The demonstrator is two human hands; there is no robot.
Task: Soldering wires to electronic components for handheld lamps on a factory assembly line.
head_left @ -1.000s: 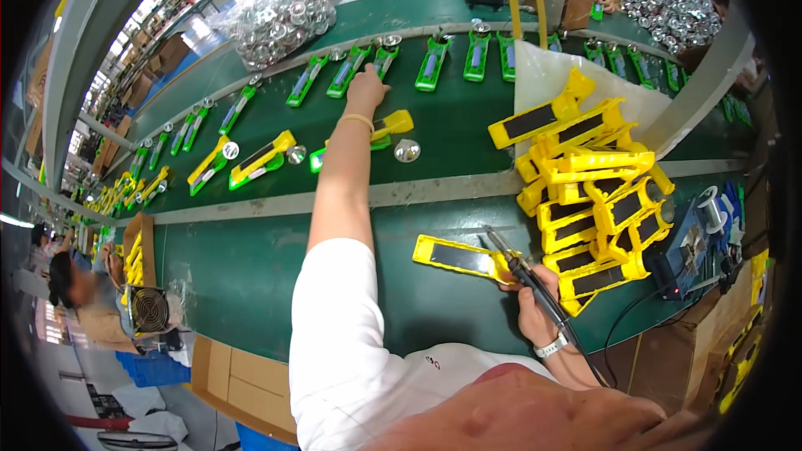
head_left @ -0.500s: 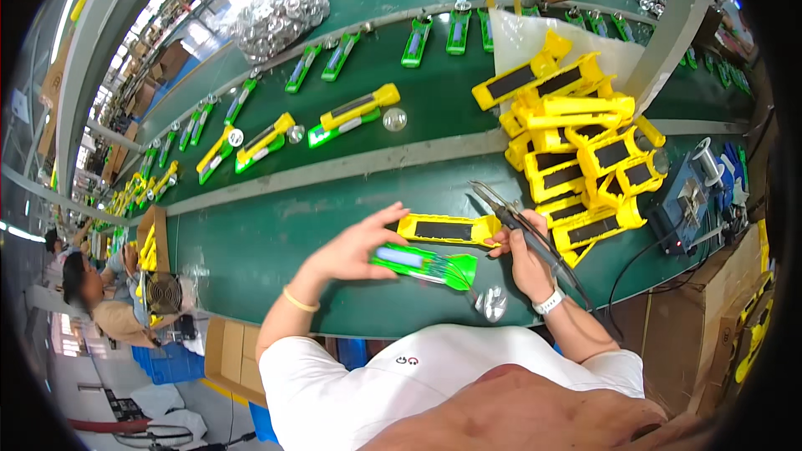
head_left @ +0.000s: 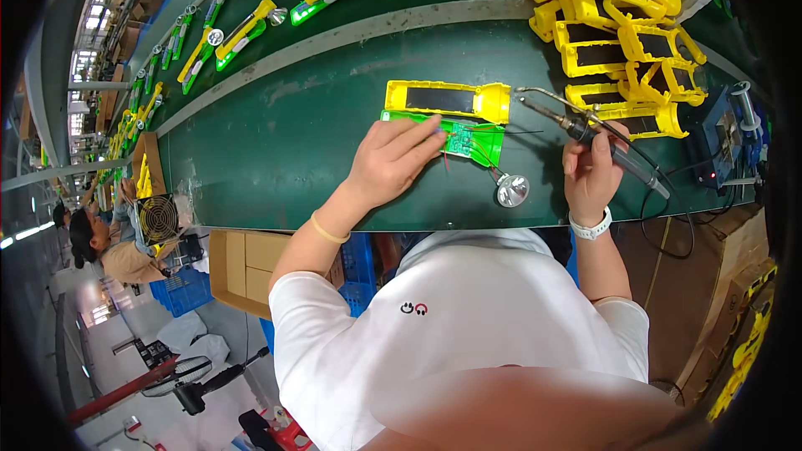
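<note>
"Looking at the green shell (head_left: 494, 145), how does it appear, and where is it?"

"It is bright green and open, and it lies on the bench (head_left: 276, 142), close along the near side of the yellow shell (head_left: 439, 100). Inside is a small board (head_left: 461, 139), with thin wires (head_left: 485, 154) coming out. Beside its right end lies a round, shiny reflector (head_left: 512, 190)."

"And the fingers?"

"On the left hand (head_left: 388, 159), they lie close together over the green shell; whether they pinch something, I cannot tell. On the right hand (head_left: 591, 175), they are curled around the soldering iron (head_left: 578, 129)."
</note>
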